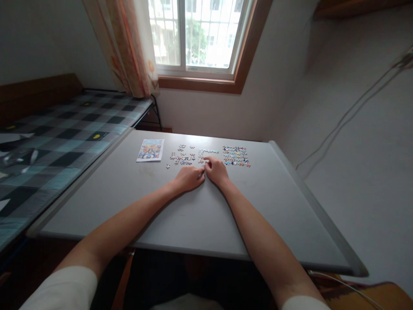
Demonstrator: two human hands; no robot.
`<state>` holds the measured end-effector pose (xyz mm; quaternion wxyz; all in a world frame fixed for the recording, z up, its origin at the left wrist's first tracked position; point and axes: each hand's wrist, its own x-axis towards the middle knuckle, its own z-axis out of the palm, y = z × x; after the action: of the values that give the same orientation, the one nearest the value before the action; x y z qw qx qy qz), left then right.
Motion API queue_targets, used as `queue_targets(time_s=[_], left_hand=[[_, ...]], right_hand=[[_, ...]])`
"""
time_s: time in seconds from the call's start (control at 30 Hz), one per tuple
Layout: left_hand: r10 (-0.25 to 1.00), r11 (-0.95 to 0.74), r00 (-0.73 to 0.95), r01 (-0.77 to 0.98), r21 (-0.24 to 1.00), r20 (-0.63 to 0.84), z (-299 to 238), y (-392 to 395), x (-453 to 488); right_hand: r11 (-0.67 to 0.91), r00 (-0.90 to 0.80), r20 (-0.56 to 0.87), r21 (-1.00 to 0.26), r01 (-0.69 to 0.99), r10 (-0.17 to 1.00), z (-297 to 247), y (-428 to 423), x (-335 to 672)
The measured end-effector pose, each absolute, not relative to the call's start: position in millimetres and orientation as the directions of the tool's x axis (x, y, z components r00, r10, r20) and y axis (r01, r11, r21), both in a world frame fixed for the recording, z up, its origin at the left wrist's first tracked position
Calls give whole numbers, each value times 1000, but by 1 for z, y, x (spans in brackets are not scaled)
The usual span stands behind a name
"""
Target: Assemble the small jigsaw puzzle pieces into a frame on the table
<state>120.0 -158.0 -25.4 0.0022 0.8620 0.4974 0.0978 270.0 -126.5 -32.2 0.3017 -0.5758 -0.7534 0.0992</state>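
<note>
On the grey table, a partly joined jigsaw puzzle [209, 151] forms a corner, with a top row and a left side. My right hand [217, 170] rests at its lower edge, fingers bent and the index finger reaching onto the left side. Close beside it, my left hand [191, 178] lies on the table with curled fingers. Whatever either hand holds is too small or hidden to make out. Loose puzzle pieces [183, 159] are scattered to the left, and several rows of puzzle pieces [236, 156] lie to the right.
A printed picture sheet [150, 150] lies at the left on the table [271, 206]. Beyond the table's left edge is a bed with a checked cover [64, 125]. A curtain [125, 47] hangs by the window, and a cable [342, 116] runs down the right wall.
</note>
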Motion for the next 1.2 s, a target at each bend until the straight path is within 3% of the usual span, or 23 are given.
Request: queue_targets(time_s=[0.1, 0.3, 0.47, 0.63, 1.2], left_hand=[[856, -511, 492, 853, 109, 158, -25, -158, 120], [852, -517, 498, 849, 108, 159, -23, -158, 119], [855, -514, 495, 850, 119, 157, -24, -158, 119], [855, -514, 496, 850, 117, 152, -25, -157, 119], [848, -529, 508, 833, 161, 154, -25, -156, 118]], right_hand=[[264, -5, 455, -507, 821, 890, -30, -126, 273], [172, 58, 368, -561, 810, 928, -32, -122, 280], [173, -44, 264, -486, 857, 963, -35, -123, 278], [236, -141, 252, -397, 887, 957, -33, -126, 276], [254, -161, 249, -405, 878, 955, -32, -126, 277]])
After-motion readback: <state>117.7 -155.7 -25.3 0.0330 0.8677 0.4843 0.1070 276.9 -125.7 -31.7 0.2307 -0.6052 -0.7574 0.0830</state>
